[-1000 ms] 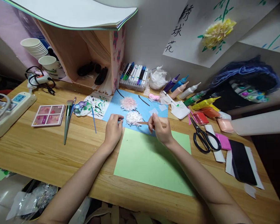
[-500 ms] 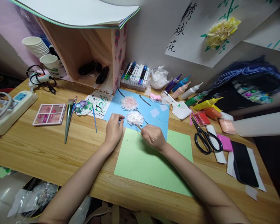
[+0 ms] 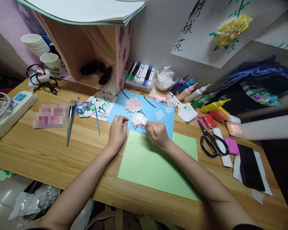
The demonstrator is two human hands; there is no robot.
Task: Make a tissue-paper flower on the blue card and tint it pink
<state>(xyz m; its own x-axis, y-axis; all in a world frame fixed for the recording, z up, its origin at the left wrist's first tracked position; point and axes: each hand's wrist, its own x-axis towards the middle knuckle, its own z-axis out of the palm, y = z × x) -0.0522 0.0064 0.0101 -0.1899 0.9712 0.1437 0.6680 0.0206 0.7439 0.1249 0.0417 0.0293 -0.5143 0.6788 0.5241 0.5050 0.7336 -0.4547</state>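
Curled loosely, my left hand (image 3: 118, 130) rests at the left edge of a blue sheet of paper (image 3: 165, 126), with nothing visible in its fingers. My right hand (image 3: 157, 133) grips a thin brush, mostly covered by the fingers, and its tip meets the lower right of a white ruffled paper flower (image 3: 138, 119). A little pink shows along that flower's lower edge. Above it on the blue sheet sits a pink ruffled flower (image 3: 133, 104), among dark painted stem lines. Under my right wrist lies a green sheet (image 3: 156, 169).
To the left are a blurred pink palette (image 3: 50, 116), a big makeup brush (image 3: 70, 123) and a thin blue paintbrush (image 3: 97, 121). Black scissors (image 3: 210, 140) and a dark phone (image 3: 251, 167) lie at right. Markers (image 3: 141, 74) and paint bottles (image 3: 189, 92) line the back.
My right hand has moved slightly up with the brush, its tip now against the white flower's lower right edge. My left hand stays in place. The view has shifted slightly.
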